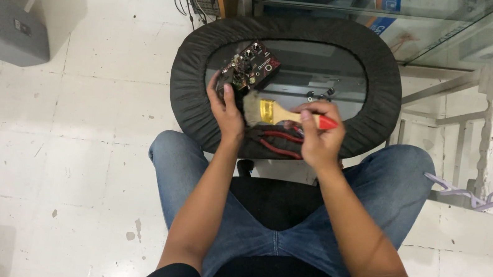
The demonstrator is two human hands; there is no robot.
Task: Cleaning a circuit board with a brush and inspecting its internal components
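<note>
Circuit board (248, 66) gripped in left hand (227, 110), right hand (318, 138) clasping paintbrush (275, 112) just beside it

Tilted circuit board (248, 65), red-handled brush (274, 113)

One head-worn camera looks almost straight down from above the seated person. It sits close over the lap, taking in both forearms, the knees and the floor (71, 136) around.

Brush (268, 111) right of circ. board (248, 66)
</note>
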